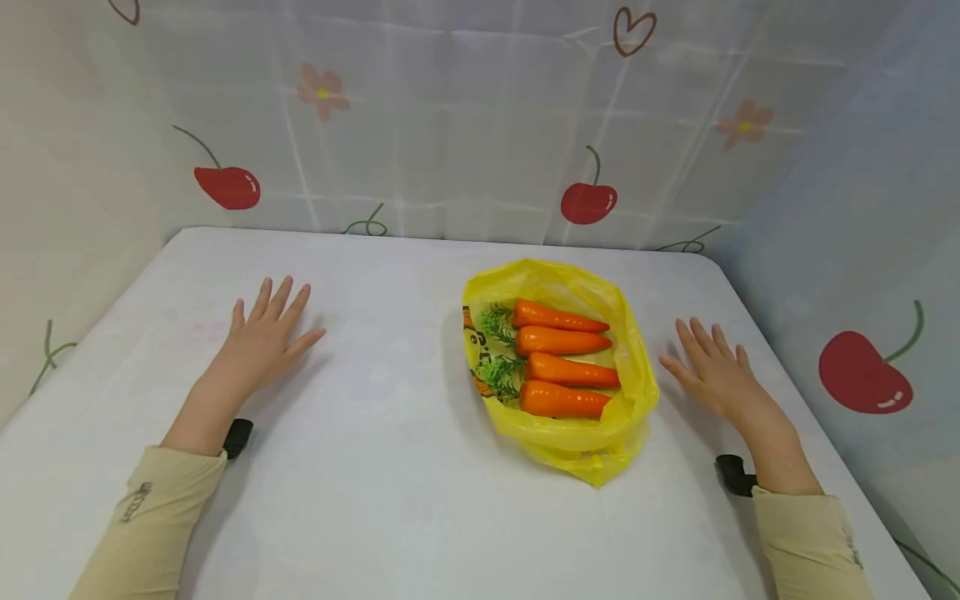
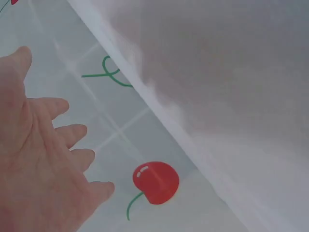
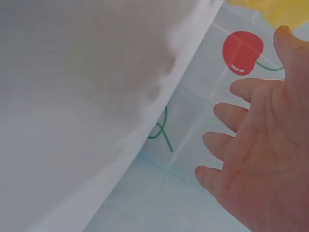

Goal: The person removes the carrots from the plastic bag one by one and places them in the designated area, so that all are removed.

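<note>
A yellow plastic bag (image 1: 600,454) lies on the white table with its mouth spread wide. Several orange carrots (image 1: 562,342) with green leafy tops (image 1: 501,375) lie side by side inside it, tips to the right. Left of the bag, well apart from it, my left hand (image 1: 266,342) is spread palm down over the table, holding nothing. My right hand (image 1: 716,375) is to the right of the bag, fingers spread, also holding nothing. In the right wrist view a bit of the yellow bag (image 3: 285,12) shows beyond the thumb.
The white table (image 1: 337,500) has its far edge against a curtain (image 1: 442,117) printed with cherries, flowers and hearts. Similar cloth hangs along the left and right sides. Each wrist wears a small black camera mount (image 1: 238,437).
</note>
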Tool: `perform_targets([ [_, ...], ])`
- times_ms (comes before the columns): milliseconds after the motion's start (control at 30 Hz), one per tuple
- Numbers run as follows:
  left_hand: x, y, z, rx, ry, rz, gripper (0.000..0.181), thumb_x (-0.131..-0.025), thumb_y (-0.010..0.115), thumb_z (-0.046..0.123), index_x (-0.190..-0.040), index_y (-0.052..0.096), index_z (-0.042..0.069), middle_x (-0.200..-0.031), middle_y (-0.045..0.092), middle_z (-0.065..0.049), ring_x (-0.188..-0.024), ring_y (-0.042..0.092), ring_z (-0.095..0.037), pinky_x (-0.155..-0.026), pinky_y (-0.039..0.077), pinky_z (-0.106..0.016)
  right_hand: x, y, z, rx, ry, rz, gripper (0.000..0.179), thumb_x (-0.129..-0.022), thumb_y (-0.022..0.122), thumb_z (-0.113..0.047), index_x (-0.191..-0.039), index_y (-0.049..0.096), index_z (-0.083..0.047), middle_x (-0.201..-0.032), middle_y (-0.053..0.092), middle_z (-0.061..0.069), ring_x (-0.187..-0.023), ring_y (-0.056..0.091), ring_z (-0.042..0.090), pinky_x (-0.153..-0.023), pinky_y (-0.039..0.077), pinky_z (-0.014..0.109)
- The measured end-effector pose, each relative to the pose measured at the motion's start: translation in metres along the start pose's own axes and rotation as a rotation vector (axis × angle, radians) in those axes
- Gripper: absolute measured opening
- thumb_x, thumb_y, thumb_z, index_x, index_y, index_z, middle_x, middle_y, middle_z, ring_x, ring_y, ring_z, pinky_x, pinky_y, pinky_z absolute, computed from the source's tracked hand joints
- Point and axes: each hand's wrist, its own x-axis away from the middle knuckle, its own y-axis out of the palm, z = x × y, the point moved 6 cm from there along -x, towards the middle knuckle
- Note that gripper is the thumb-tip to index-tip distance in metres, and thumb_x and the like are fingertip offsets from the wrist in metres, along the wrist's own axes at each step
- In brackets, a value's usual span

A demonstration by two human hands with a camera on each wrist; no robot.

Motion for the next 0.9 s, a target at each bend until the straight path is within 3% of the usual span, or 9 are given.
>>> perform_targets([
  [167,-0.001,-0.006,0.008,0.007,0.012,-0.015,0.073,-0.098,0.041,0.047,-0.15,0.013,0.004,-0.151,0.01,-0.024,-0.137,-0.003,-0.04,-0.101,-0.007,-0.063,0.003,-0.01,-0.011,-0.018,-0.052,0.048,0.075,-0.099,0.031,-0.051,-0.149,0.003,-0.002,-0.15,-0.002,0.028,-0.133,-0.007,0.048,-0.099,-0.005,0.065],
  [333,-0.004,-0.024,0.027,0.065,0.062,0.063,0.07,-0.097,0.047,0.043,-0.148,0.021,0.003,-0.147,0.023,-0.025,-0.136,0.01,-0.042,-0.104,0.001,-0.061,0.014,-0.03,-0.031,-0.089,-0.096,0.091,0.071,-0.099,0.035,-0.049,-0.151,0.006,-0.011,-0.151,0.005,0.025,-0.133,0.007,0.048,-0.1,0.008,0.066],
  [600,-0.011,-0.059,0.096,0.161,0.272,0.301,0.058,-0.092,0.062,0.027,-0.14,0.041,0.003,-0.138,0.044,-0.018,-0.132,0.03,-0.036,-0.107,0.015,-0.052,0.029,-0.039,-0.065,-0.12,-0.107,0.047,0.066,-0.098,0.038,-0.049,-0.152,0.012,-0.022,-0.138,0.037,0.028,-0.116,0.044,0.046,-0.085,0.037,0.064],
  [700,-0.017,-0.062,0.123,0.194,0.345,0.312,0.055,-0.091,0.063,0.025,-0.139,0.044,0.004,-0.136,0.046,-0.015,-0.13,0.033,-0.033,-0.108,0.017,-0.047,0.031,-0.033,-0.069,-0.127,-0.111,-0.009,0.065,-0.098,0.038,-0.048,-0.152,0.014,-0.02,-0.134,0.043,0.028,-0.11,0.049,0.044,-0.083,0.041,0.062],
  [900,-0.027,-0.053,0.169,0.219,0.43,0.245,0.053,-0.093,0.061,0.026,-0.139,0.045,0.007,-0.136,0.048,-0.01,-0.128,0.037,-0.029,-0.105,0.026,-0.042,0.035,-0.022,-0.069,-0.147,-0.11,-0.069,0.068,-0.096,0.041,-0.051,-0.151,0.017,-0.02,-0.125,0.05,0.026,-0.1,0.053,0.037,-0.078,0.046,0.055],
])
